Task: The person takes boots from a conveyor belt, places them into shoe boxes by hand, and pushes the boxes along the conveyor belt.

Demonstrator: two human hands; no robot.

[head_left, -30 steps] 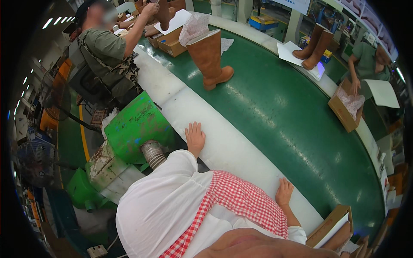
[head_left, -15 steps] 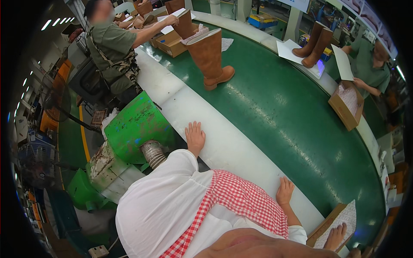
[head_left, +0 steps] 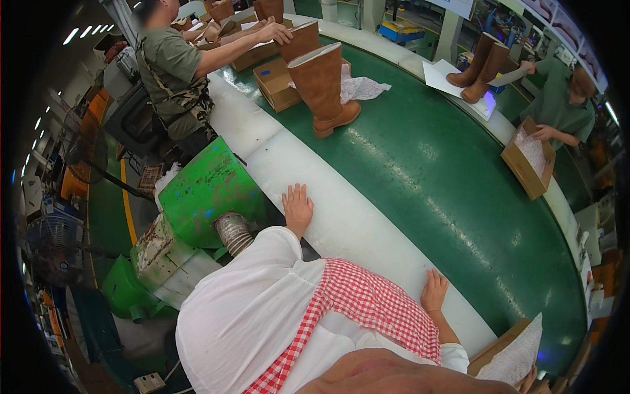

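Observation:
My left hand (head_left: pixel 298 205) lies flat on the white ledge (head_left: pixel 354 226) beside the green belt, fingers stretched out. Further right, my right hand (head_left: pixel 434 289) rests on the same ledge with its fingers loosely extended. Neither holds anything. Beyond my left hand a tall brown boot (head_left: pixel 325 88) stands upright on the green belt (head_left: pixel 420 157). Behind it, partly hidden, is another brown boot (head_left: pixel 302 41), with a co-worker's hand (head_left: pixel 275 33) at its top edge. An open cardboard box (head_left: pixel 279 87) and crumpled patterned wrapping paper (head_left: pixel 361 88) lie around the boots.
A green metal machine (head_left: pixel 210 187) with a ribbed hose (head_left: pixel 233 234) stands left of my left arm. Across the belt, a co-worker (head_left: pixel 558 105) handles a cardboard box (head_left: pixel 530 157) near a pair of brown boots (head_left: pixel 479 69). Another paper-lined box (head_left: pixel 512 348) sits at lower right.
The cardboard box by the boots shifted nearer and more paper shows. The left co-worker's hand moved right. Across the belt, an arm reached toward the boots. A hand drew back at lower right.

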